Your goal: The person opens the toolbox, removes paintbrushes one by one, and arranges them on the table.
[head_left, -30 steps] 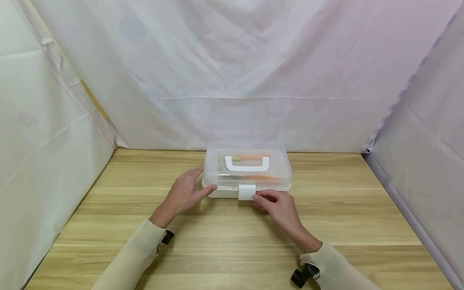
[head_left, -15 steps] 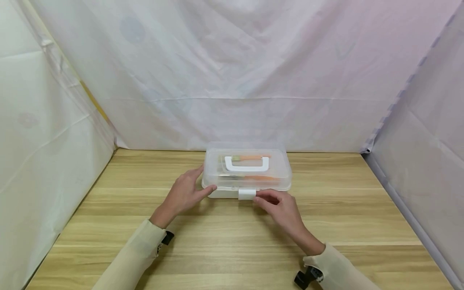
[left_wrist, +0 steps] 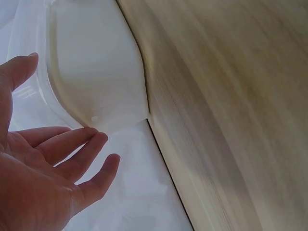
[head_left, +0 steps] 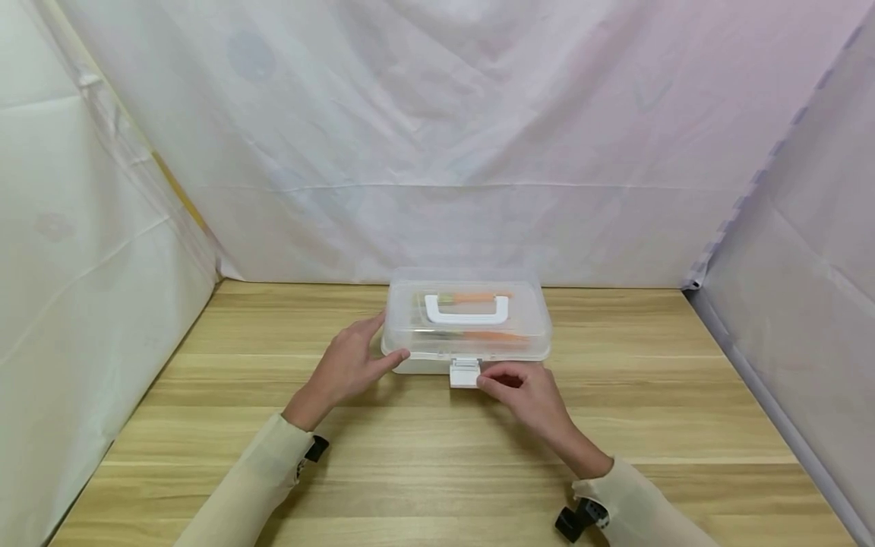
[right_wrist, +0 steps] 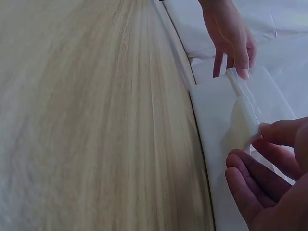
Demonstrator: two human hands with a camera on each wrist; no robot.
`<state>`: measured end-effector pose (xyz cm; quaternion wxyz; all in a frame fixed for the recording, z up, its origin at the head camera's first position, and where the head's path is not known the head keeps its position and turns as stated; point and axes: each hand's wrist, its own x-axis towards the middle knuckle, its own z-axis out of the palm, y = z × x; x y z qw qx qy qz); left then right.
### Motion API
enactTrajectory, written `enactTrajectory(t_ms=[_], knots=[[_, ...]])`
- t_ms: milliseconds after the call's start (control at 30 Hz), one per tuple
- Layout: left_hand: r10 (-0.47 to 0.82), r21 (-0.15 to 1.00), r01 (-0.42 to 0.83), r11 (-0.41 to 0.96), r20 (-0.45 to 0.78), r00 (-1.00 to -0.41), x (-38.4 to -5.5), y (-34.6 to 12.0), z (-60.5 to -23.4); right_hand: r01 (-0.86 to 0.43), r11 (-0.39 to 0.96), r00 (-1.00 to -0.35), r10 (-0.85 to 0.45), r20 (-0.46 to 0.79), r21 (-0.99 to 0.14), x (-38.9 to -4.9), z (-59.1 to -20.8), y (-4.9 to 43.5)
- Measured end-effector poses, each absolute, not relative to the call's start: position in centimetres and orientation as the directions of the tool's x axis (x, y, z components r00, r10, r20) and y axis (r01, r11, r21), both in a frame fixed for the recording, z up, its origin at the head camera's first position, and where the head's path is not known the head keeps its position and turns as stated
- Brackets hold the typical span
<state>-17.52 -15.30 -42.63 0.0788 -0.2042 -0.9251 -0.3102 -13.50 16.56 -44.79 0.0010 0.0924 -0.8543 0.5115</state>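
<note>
A plastic storage box [head_left: 403, 315] with a clear lid and white base sits on the wooden table, its lid down. Through the lid show orange-handled brushes [head_left: 488, 335]; a white handle [head_left: 467, 318] lies on top. My left hand [head_left: 347, 363] touches the box's left end, its thumb at the front corner; in the left wrist view its loosely extended fingertips [left_wrist: 98, 137] meet the rim. With thumb and forefinger, my right hand [head_left: 529, 391] pinches the right edge of the white latch [head_left: 465, 374], which tilts outward from the box front. The right wrist view shows this latch [right_wrist: 246, 122] side-on.
The wooden table [head_left: 410, 471] extends in front of the box and to both sides. White cloth [head_left: 437, 137] hangs close behind the box, with more cloth at left and right. Each sleeve carries a small black wrist camera [head_left: 579, 520].
The latch has swung from flat against the box front to tilted outward and down, pinched by my right hand, which has shifted slightly with it. My left hand has stayed in place.
</note>
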Motion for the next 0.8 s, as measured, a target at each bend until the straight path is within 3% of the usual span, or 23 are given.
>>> enactTrajectory(t_ms=[367,800], knots=[[0.330,0.536,0.427,0.728,0.271,-0.904,-17.5,-15.4,-42.7,-0.269,0.510,-0.948,-0.290,0.132,-0.817,-14.3,-45.8,16.8],[0.321,0.544,0.406,0.734,0.249,-0.914,-17.4,-15.4,-42.5,-0.306,0.573,-0.936,-0.328,0.130,-0.760,-14.5,-45.3,17.7]])
